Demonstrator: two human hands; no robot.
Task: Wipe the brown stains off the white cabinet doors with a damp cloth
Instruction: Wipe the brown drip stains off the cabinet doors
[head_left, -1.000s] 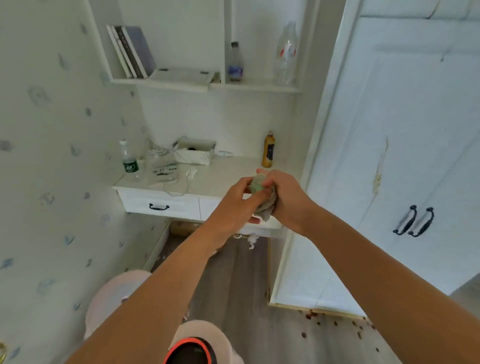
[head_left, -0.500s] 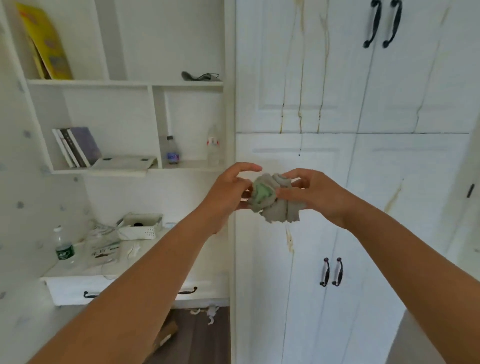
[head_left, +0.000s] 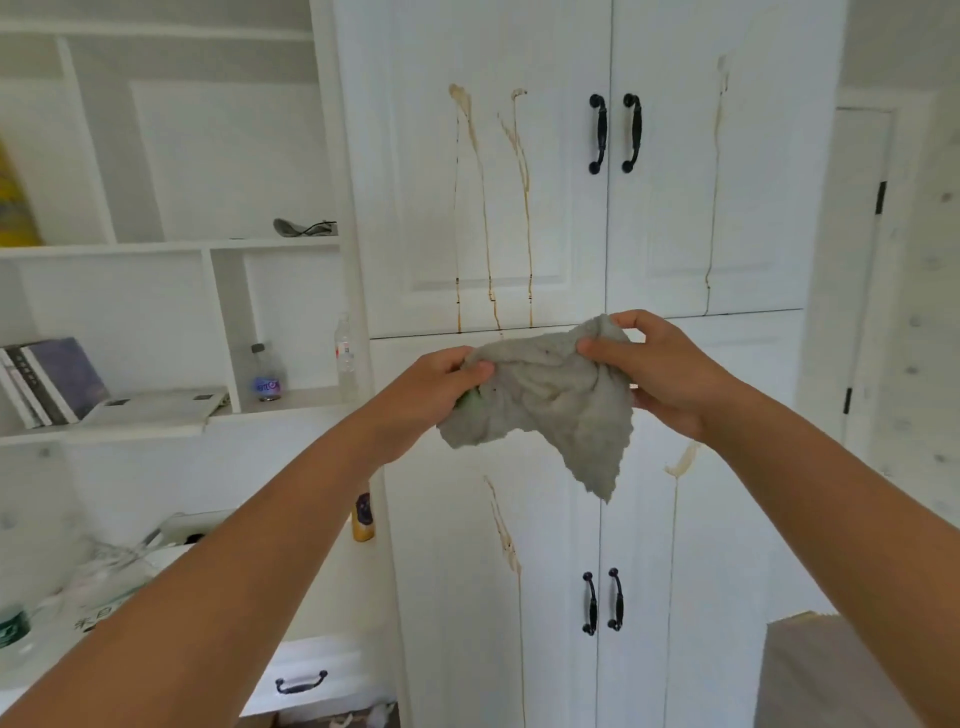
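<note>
A grey cloth (head_left: 561, 405) hangs spread out between my hands in front of the white cabinet doors (head_left: 561, 249). My left hand (head_left: 431, 389) grips its left edge and my right hand (head_left: 660, 364) pinches its top right corner. Long brown drip stains (head_left: 488, 208) run down the upper left door, and a thinner streak (head_left: 716, 182) marks the upper right door. More brown stains (head_left: 506, 535) show on the lower left door, and a smear (head_left: 680, 460) sits on the lower right door just below my right wrist.
Black handles (head_left: 615, 132) sit on the upper doors and another pair (head_left: 602, 603) on the lower ones. White shelves (head_left: 171, 244) at left hold books (head_left: 52, 382) and bottles (head_left: 267, 371). A desk with a drawer (head_left: 306, 680) stands below. A brown box (head_left: 831, 670) is at bottom right.
The view has swung up and right from the desk to face the cabinet doors. The bunched cloth has been pulled open and now hangs spread between both hands.
</note>
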